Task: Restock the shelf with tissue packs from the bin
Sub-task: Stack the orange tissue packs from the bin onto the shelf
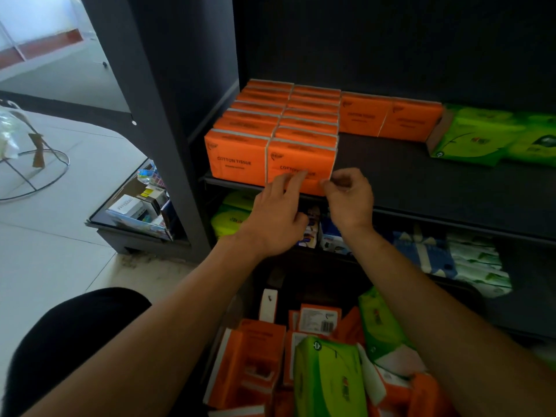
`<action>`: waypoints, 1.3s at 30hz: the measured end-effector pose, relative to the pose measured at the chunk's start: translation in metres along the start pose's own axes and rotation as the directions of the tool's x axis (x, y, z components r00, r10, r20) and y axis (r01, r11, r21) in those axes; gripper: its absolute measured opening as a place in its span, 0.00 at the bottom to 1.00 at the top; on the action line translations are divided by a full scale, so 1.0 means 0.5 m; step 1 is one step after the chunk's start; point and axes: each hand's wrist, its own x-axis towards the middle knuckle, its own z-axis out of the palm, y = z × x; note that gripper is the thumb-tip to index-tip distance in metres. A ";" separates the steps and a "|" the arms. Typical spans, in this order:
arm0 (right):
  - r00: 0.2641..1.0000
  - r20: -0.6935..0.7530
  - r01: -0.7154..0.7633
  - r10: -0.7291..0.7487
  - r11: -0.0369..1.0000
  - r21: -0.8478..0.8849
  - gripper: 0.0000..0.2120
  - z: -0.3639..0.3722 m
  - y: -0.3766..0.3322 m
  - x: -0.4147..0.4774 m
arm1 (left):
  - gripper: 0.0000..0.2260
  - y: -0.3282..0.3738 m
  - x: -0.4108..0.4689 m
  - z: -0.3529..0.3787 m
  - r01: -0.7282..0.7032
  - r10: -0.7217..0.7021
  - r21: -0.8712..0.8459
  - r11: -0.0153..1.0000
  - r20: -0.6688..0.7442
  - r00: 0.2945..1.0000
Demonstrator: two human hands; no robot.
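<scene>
Orange front pack [296, 159] sits at shelf [421, 188] edge. Left hand [278, 215] fingers straight, pressing its face; right hand [350, 195] fingers pinch its right corner. Step: squaring it up. Next: pull another from bin [325, 284], start the gap to the right.

A round wire stand [36, 164] topped with a clear plastic bag [9, 130] sits on the pale tiled floor [60, 236], left of a low dark cabinet [135, 239] packed with small boxes [129, 206].

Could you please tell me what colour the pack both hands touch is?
The tissue pack is orange with dark lettering; head view.
</scene>
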 end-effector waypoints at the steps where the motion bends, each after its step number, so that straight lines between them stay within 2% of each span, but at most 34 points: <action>1: 1.000 0.001 -0.018 0.018 1.000 0.001 0.05 0.001 0.001 0.000 | 0.33 -0.001 0.001 0.003 0.010 -0.011 0.017 1.000 0.034 0.999; 4: 0.999 0.005 -0.047 0.047 0.999 0.006 0.07 0.003 0.004 -0.003 | 0.32 -0.003 0.003 0.007 0.036 -0.040 0.046 0.998 0.088 0.995; 11: 0.998 -0.001 -0.070 0.070 0.995 0.072 0.06 -0.007 0.010 -0.034 | 0.28 -0.003 0.005 0.017 0.030 -0.032 0.032 0.999 0.079 0.996; 14: 0.974 0.183 -0.167 0.131 0.965 0.201 0.04 -0.022 0.009 -0.061 | 0.27 -0.005 0.000 0.033 0.053 -0.044 -0.064 0.997 0.126 0.991; 16: 0.937 0.301 -0.245 0.176 0.946 0.210 0.05 -0.031 0.013 -0.079 | 0.25 -0.004 -0.001 0.042 0.072 -0.054 -0.115 0.991 0.156 0.986; 19: 0.895 0.382 -0.298 0.232 0.946 0.125 0.06 -0.048 0.025 -0.101 | 0.19 -0.002 -0.005 0.048 0.120 -0.090 -0.155 0.981 0.185 0.979; 24: 0.859 0.423 -0.299 0.288 0.953 -0.041 0.06 -0.108 0.050 -0.139 | 0.12 0.006 -0.032 0.073 0.157 -0.143 -0.023 0.987 0.297 0.944; 29: 0.726 0.574 -0.289 0.379 0.925 -0.245 0.03 -0.194 0.078 -0.191 | 0.11 0.036 -0.089 0.123 0.254 -0.162 -0.148 0.956 0.457 0.874; 34: 0.723 0.554 -0.269 0.413 0.906 -0.326 0.04 -0.253 0.119 -0.238 | 0.08 0.071 -0.152 0.195 0.315 -0.180 -0.220 0.923 0.475 0.862; 39: 0.655 0.595 -0.252 0.465 0.877 -0.408 0.04 -0.295 0.160 -0.271 | 0.07 0.101 -0.179 0.247 0.286 -0.117 -0.245 0.926 0.534 0.838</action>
